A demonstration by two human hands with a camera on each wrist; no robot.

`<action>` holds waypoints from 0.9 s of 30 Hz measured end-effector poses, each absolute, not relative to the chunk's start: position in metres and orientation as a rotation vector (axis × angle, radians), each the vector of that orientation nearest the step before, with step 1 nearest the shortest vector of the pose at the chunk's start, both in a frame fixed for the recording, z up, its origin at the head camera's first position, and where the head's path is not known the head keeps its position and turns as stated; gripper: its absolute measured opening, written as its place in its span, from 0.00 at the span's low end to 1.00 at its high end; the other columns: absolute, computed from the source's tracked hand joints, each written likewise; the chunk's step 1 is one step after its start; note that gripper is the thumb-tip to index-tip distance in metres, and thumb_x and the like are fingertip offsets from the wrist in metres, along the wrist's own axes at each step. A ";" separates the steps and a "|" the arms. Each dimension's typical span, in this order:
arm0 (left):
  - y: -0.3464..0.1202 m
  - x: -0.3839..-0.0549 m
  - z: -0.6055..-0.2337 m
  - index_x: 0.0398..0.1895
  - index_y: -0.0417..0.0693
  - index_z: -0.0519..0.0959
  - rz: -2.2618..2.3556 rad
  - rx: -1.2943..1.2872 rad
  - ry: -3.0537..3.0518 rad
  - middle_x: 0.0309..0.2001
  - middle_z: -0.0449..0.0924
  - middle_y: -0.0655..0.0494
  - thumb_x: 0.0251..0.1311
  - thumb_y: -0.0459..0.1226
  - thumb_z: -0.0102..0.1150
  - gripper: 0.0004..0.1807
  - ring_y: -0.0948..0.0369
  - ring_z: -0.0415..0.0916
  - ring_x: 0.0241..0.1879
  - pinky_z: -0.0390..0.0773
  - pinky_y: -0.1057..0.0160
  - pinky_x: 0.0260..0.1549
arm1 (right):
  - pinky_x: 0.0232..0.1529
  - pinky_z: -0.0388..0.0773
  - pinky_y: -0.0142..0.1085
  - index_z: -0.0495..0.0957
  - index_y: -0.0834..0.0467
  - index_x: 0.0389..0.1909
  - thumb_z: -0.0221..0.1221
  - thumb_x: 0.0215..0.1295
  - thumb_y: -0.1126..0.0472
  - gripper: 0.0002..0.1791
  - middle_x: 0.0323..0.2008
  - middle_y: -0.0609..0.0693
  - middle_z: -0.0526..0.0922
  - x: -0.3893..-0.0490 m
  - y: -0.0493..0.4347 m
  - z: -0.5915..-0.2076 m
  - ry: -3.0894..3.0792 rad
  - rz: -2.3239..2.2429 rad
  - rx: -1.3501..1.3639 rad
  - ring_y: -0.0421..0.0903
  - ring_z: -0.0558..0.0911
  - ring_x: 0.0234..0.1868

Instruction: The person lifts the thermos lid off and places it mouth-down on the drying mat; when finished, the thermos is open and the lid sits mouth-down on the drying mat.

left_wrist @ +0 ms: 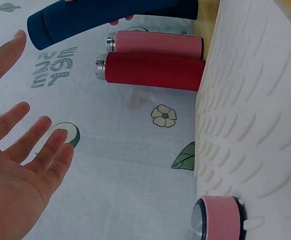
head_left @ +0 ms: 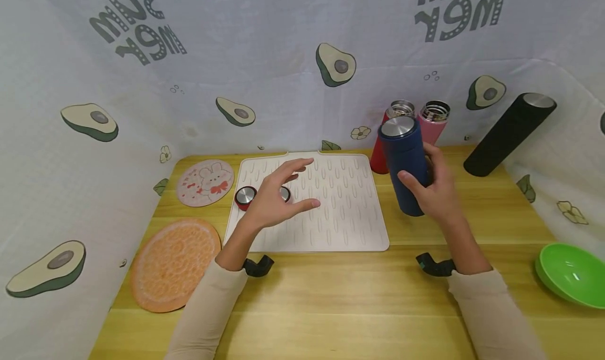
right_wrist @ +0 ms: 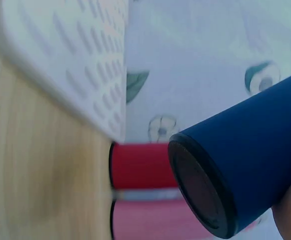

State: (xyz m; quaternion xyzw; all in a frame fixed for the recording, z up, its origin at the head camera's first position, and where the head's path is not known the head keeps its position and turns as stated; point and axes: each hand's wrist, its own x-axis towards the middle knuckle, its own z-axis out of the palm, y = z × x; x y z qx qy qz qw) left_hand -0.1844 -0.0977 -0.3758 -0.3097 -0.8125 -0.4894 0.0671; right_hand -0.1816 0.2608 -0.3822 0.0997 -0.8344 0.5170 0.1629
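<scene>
On white mat (head_left: pixel 340 213), left part: red lid (head_left: pixel 245 195); left hand (head_left: pixel 270 202) wide, fingers apart; pink lid (left_wrist: pixel 223 218) mostly hidden in head view. Right of mat: red flask (head_left: pixel 379 158), blue flask (head_left: pixel 404 158) tilted, gripped by right hand (head_left: pixel 437 189), seemingly off table (head_left: pixel 340 302); pink flask (head_left: pixel 432 130) behind.

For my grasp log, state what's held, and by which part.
Right hand: the navy-blue cylindrical flask, gripped around its body, below the silver-topped lid. Left hand: nothing.
</scene>
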 end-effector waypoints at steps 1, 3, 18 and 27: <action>-0.098 -0.182 -0.373 0.74 0.67 0.69 -1.479 -0.935 -2.439 0.72 0.71 0.66 0.53 0.47 0.80 0.45 0.63 0.70 0.68 0.74 0.58 0.69 | 0.64 0.66 0.75 0.59 0.43 0.78 0.65 0.68 0.60 0.41 0.73 0.59 0.69 -0.180 0.256 -0.381 -2.384 1.466 0.321 0.68 0.73 0.66; -0.099 -0.178 -0.368 0.75 0.64 0.69 -1.487 -0.950 -2.407 0.72 0.71 0.63 0.52 0.44 0.81 0.46 0.62 0.71 0.68 0.74 0.57 0.68 | 0.62 0.68 0.74 0.61 0.47 0.77 0.66 0.65 0.63 0.41 0.70 0.62 0.72 -0.176 0.245 -0.378 -2.396 1.432 0.404 0.67 0.74 0.63; -0.106 -0.155 -0.342 0.77 0.53 0.66 -1.401 -1.216 -2.260 0.77 0.64 0.56 0.53 0.36 0.79 0.47 0.58 0.66 0.73 0.78 0.55 0.65 | 0.48 0.85 0.50 0.73 0.46 0.69 0.73 0.56 0.45 0.39 0.59 0.50 0.82 -0.161 0.189 -0.348 -2.709 1.065 0.955 0.51 0.81 0.53; -0.109 -0.153 -0.341 0.69 0.51 0.76 -1.320 -1.311 -2.279 0.69 0.74 0.54 0.59 0.37 0.75 0.33 0.59 0.72 0.69 0.76 0.56 0.65 | 0.48 0.85 0.46 0.72 0.47 0.70 0.72 0.57 0.41 0.40 0.60 0.50 0.82 -0.159 0.184 -0.345 -2.775 0.996 1.041 0.50 0.81 0.53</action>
